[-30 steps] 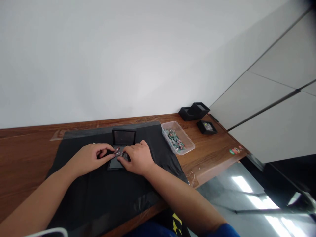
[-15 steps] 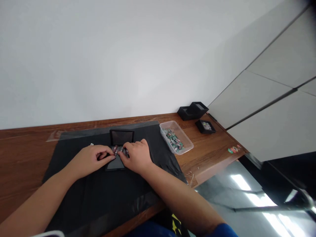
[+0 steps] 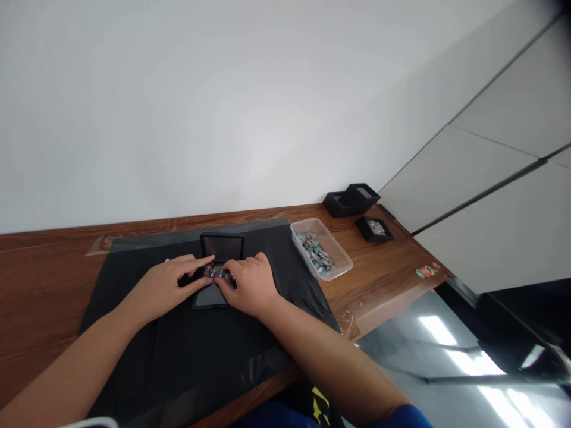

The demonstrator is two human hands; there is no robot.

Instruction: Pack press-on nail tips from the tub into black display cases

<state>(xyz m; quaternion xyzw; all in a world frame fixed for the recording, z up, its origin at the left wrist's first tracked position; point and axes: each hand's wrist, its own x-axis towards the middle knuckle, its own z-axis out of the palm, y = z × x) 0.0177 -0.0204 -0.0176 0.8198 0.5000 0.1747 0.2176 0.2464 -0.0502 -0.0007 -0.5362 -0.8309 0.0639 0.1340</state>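
A small black hinged case (image 3: 222, 246) stands open on a black mat (image 3: 178, 333), its lid upright and its base flat toward me. Several small dark reddish pieces (image 3: 216, 273) lie on the base. My left hand (image 3: 167, 288) rests at the left of the base with its index finger stretched toward the pieces. My right hand (image 3: 250, 285) lies on the right side of the base, fingers curled and pinching at the pieces. What exactly the fingertips grip is too small to make out.
A clear plastic tub (image 3: 322, 249) of small green and red parts stands right of the mat. Black boxes (image 3: 351, 200) and a small black tray (image 3: 373, 228) sit at the far right corner. A few coloured pieces (image 3: 426, 271) lie near the wooden table's right edge (image 3: 392, 297).
My left index finger has stretched out toward the pieces; it was curled before. The right hand has stayed on the case's base with only small finger movement.
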